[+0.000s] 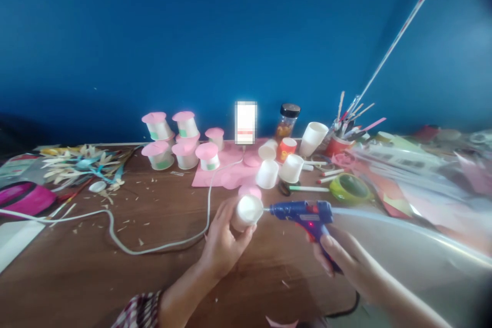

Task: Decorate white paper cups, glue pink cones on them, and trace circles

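The left hand (pixel 225 238) is wrapped around a small white paper cup (pixel 247 211), holding it up over the brown wooden worktop (pixel 161 277). The right hand (pixel 346 261) is clamped on a blue glue gun (pixel 307 213), and its tip touches the cup's rim. This looks like the gluing step. Next, the tip probably needs to go slowly round the rim while the cup stays steady.

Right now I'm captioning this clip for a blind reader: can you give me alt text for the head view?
A left hand holds a small white cup while a right hand aims a blue glue gun at its rim. Behind them, a wooden table holds pink-lidded cups before a blue wall.
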The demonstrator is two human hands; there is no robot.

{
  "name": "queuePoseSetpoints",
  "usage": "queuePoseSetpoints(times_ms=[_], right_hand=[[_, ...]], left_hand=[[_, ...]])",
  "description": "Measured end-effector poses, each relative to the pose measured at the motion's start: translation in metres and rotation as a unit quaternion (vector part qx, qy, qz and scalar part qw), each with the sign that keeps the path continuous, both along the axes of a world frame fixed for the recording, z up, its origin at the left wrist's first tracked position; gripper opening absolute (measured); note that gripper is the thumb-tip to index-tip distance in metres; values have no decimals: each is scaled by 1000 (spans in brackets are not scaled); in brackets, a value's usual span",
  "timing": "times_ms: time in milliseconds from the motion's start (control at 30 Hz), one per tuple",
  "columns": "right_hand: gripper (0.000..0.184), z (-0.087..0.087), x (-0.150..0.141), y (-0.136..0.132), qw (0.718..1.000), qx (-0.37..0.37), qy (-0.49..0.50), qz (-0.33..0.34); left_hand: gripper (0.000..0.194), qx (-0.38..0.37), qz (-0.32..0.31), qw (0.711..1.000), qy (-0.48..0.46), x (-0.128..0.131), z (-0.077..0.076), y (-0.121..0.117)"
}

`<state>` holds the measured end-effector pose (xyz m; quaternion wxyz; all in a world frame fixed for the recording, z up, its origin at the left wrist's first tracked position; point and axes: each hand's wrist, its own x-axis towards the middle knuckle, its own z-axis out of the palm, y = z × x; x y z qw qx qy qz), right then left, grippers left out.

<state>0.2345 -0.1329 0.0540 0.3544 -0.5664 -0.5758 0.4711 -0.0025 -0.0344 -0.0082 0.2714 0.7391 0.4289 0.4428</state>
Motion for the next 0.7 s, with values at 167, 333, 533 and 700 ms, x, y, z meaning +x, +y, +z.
queuePoseSetpoints(times_ms=[167,333,533,700], right_hand=[[47,5,0,0,999,6,-34,0],[48,5,-1,1,999,12,-43,-12],[46,8,2,-1,998,-6,-63,2],[48,10,4,-5,998,9,-55,-17]], left_hand=[[51,44,22,999,10,-1,-1,0],[55,72,32,996,30,-2,-2,1],[55,113,38,992,34,-2,-2,0],[55,158,45,986,42,-3,-2,0]])
